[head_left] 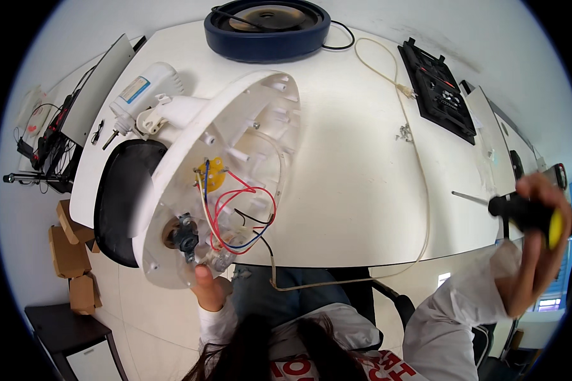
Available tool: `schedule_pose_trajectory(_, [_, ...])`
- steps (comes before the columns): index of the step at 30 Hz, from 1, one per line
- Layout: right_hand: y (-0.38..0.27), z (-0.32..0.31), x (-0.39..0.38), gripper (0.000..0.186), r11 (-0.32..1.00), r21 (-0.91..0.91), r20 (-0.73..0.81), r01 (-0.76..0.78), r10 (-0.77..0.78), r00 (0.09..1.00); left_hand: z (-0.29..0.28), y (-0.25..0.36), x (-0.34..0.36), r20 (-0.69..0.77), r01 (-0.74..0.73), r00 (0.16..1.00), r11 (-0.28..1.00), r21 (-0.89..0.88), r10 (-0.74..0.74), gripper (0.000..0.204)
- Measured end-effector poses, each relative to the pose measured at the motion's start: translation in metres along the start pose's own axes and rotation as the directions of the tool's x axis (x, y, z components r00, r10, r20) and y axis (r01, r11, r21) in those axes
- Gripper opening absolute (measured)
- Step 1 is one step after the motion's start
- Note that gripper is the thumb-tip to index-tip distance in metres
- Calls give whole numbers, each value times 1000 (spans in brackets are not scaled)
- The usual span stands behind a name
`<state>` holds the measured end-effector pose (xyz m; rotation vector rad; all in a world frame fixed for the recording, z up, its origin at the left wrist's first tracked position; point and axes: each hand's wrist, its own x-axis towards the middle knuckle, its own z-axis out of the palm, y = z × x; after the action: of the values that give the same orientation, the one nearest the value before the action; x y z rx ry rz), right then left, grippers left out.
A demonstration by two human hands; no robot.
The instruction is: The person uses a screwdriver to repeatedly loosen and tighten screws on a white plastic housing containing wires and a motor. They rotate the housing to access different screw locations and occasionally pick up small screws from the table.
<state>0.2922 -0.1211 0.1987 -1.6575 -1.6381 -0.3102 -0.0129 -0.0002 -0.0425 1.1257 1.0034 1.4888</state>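
Observation:
My left hand (211, 291) grips the lower edge of a white plastic fan base (171, 136), thumb on the rim and other fingers hidden. The base is tilted up on its side, its hollow underside facing me. Inside are a yellow round part (213, 174), loose red, blue, white and black wires (240, 219), and a dark knob-like part (185, 237) near the lower rim. Out to the right, raised and away from the base, my right hand (543, 222) is closed around a screwdriver (521, 213) with a black and yellow handle, its shaft pointing left.
The fan's white motor housing (147, 92) lies behind the base, beside a black oval panel (124, 203). A pale power cord (426, 209) loops across the table past small screws (405, 133). Farther off are a dark blue round appliance (267, 41) and an open black tool case (440, 92).

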Motion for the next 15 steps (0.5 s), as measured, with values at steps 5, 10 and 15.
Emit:
schedule_pose_trajectory(5, [7, -18, -19, 56, 973, 228, 114, 25, -52, 992, -17, -17, -3, -17, -99, 995, 993, 60, 100, 65])
schedule_pose_trajectory(10, [27, -3, 17, 22, 236, 940, -283, 245, 140, 949, -10, -20, -2, -42, -123, 992, 992, -33, 121, 65])
schedule_pose_trajectory(15, [87, 36, 41, 19, 979, 16, -62, 203, -201, 978, -8, -11, -1, -52, -105, 993, 994, -37, 103, 67])
